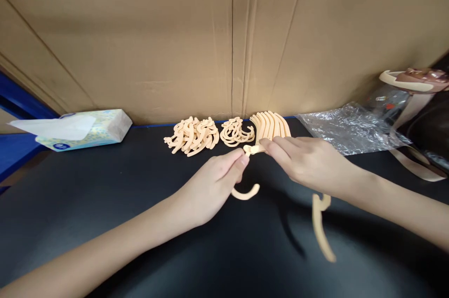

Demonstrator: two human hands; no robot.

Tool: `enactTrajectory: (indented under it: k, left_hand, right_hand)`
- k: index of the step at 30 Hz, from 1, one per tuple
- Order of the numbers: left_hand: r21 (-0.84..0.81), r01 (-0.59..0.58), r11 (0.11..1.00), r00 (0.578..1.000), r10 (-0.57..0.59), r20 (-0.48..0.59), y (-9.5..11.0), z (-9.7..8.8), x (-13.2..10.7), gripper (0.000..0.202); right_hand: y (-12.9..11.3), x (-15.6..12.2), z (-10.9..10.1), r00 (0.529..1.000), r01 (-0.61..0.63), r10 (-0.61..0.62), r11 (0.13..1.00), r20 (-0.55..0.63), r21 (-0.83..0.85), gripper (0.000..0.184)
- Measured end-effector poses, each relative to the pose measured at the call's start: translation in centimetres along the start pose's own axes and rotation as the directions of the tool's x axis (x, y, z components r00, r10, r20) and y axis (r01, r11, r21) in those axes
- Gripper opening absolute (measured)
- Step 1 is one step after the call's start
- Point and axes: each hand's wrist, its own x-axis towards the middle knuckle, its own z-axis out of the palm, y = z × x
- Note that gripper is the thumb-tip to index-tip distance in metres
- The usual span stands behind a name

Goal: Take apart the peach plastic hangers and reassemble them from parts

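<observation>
My left hand (213, 185) is closed in a pinch on a curved peach plastic hook piece (245, 192) that hangs below its fingers. My right hand (305, 164) is closed round a long peach plastic arm (321, 232), whose lower end sticks out beneath the palm. Between the fingertips of both hands a small end of peach plastic (253, 149) shows where the two parts meet. Just behind the hands, on the black table (105, 204), lie a pile of hook pieces (192, 136), a smaller pile of rings (236, 132) and a row of long arms (271, 126).
A cardboard wall (224, 36) closes the back of the table. A tissue pack (75, 129) lies at the left. Crumpled clear plastic (347, 127) lies at the right, beside a bottle with a beige strap (414, 87).
</observation>
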Motion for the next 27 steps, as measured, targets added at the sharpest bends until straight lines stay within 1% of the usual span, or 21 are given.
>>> enactTrajectory:
  k: [1, 2, 3, 4, 5, 6, 8, 10, 12, 14, 16, 17, 19, 20, 21, 22, 23, 24, 25, 26, 27]
  left_hand:
    - [0.099, -0.032, 0.995, 0.999, 0.034, -0.019, -0.2, 0.2, 0.0, 0.040]
    - [0.195, -0.057, 0.979, 0.997, 0.066, -0.043, -0.4, 0.4, 0.1, 0.039]
    - [0.274, -0.071, 0.959, 0.993, 0.092, -0.068, -0.5, 0.6, 0.2, 0.036]
    - [0.331, -0.075, 0.941, 0.989, 0.111, -0.093, -0.6, 0.7, 0.5, 0.033]
    - [0.367, -0.071, 0.928, 0.985, 0.124, -0.124, -0.7, 0.7, 0.9, 0.031]
    - [0.388, -0.057, 0.920, 0.979, 0.127, -0.157, -0.7, 0.6, 1.5, 0.029]
    - [0.405, -0.010, 0.914, 0.966, 0.113, -0.232, -0.8, 0.1, 3.2, 0.028]
    - [0.420, 0.046, 0.906, 0.953, 0.087, -0.292, -1.1, -0.8, 5.6, 0.029]
    - [0.438, 0.085, 0.895, 0.950, 0.060, -0.308, -1.7, -1.9, 8.0, 0.028]
    - [0.448, 0.128, 0.885, 0.947, 0.025, -0.319, -2.5, -2.8, 9.9, 0.030]
    - [0.440, 0.171, 0.882, 0.937, -0.009, -0.348, -3.2, -3.3, 10.8, 0.027]
    - [0.426, 0.186, 0.885, 0.931, -0.020, -0.365, -3.4, -3.4, 10.7, 0.028]
    - [0.376, 0.186, 0.908, 0.928, -0.037, -0.371, -3.3, -3.3, 9.8, 0.042]
    - [0.337, 0.173, 0.925, 0.937, -0.049, -0.345, -3.0, -3.1, 9.0, 0.047]
    - [0.288, 0.151, 0.945, 0.955, -0.064, -0.291, -2.6, -2.8, 8.1, 0.051]
    - [0.228, 0.134, 0.964, 0.974, -0.086, -0.209, -2.2, -2.5, 7.1, 0.058]
    - [0.158, 0.125, 0.980, 0.989, -0.111, -0.095, -1.7, -2.1, 6.1, 0.066]
    - [0.094, 0.122, 0.988, 0.992, -0.125, 0.021, -1.3, -1.8, 5.2, 0.070]
    - [-0.007, 0.135, 0.991, 0.978, -0.132, 0.162, -0.9, -1.4, 4.3, 0.068]
    - [-0.183, 0.195, 0.964, 0.948, -0.138, 0.286, -0.5, -1.1, 3.6, 0.059]
    - [-0.295, 0.246, 0.923, 0.936, -0.146, 0.321, -0.3, -0.9, 3.0, 0.047]
  right_hand:
    - [-0.1, -0.1, 0.4, 0.999, 0.003, -0.004, 1.000, 0.038, 0.013, 0.037]
    - [-0.1, -0.1, 0.7, 0.996, -0.030, 0.024, 0.997, 0.084, 0.078, 0.035]
    - [0.1, -0.1, 1.0, 0.988, -0.099, 0.074, 0.977, 0.138, 0.190, 0.030]
    - [0.4, 0.0, 1.3, 0.972, -0.194, 0.136, 0.925, 0.193, 0.325, 0.025]
    - [0.8, 0.1, 1.4, 0.949, -0.296, 0.205, 0.838, 0.239, 0.459, 0.021]
    - [1.3, 0.2, 1.5, 0.921, -0.387, 0.275, 0.718, 0.274, 0.579, 0.021]
    - [2.3, 0.6, 1.6, 0.859, -0.483, 0.409, 0.441, 0.309, 0.757, 0.026]
    - [2.9, 0.9, 1.5, 0.778, -0.506, 0.510, 0.164, 0.367, 0.846, 0.026]
    - [3.0, 1.2, 1.5, 0.701, -0.501, 0.540, -0.092, 0.466, 0.860, 0.021]
    - [2.8, 1.2, 1.4, 0.643, -0.471, 0.548, -0.269, 0.535, 0.840, 0.017]
    - [2.7, 1.0, 1.3, 0.586, -0.416, 0.581, -0.383, 0.565, 0.825, 0.014]
    - [2.7, 0.8, 1.3, 0.561, -0.382, 0.602, -0.421, 0.568, 0.823, 0.013]
    - [2.9, 0.1, 1.3, 0.516, -0.317, 0.645, -0.467, 0.564, 0.825, 0.013]
    - [3.1, -0.2, 1.4, 0.497, -0.295, 0.665, -0.475, 0.558, 0.829, 0.012]
    - [3.2, -0.6, 1.5, 0.480, -0.278, 0.685, -0.473, 0.548, 0.836, 0.010]
    - [3.2, -0.9, 1.6, 0.463, -0.271, 0.706, -0.463, 0.536, 0.844, 0.006]
    - [3.2, -1.2, 1.8, 0.448, -0.273, 0.725, -0.445, 0.522, 0.853, 0.001]
    - [3.1, -1.4, 1.9, 0.442, -0.284, 0.741, -0.419, 0.506, 0.862, 0.006]
    - [3.0, -1.6, 2.0, 0.443, -0.304, 0.754, -0.383, 0.486, 0.872, 0.010]
    - [2.8, -1.7, 2.1, 0.453, -0.331, 0.765, -0.333, 0.458, 0.883, 0.014]
    - [2.6, -1.9, 2.1, 0.476, -0.362, 0.773, -0.262, 0.419, 0.895, 0.017]
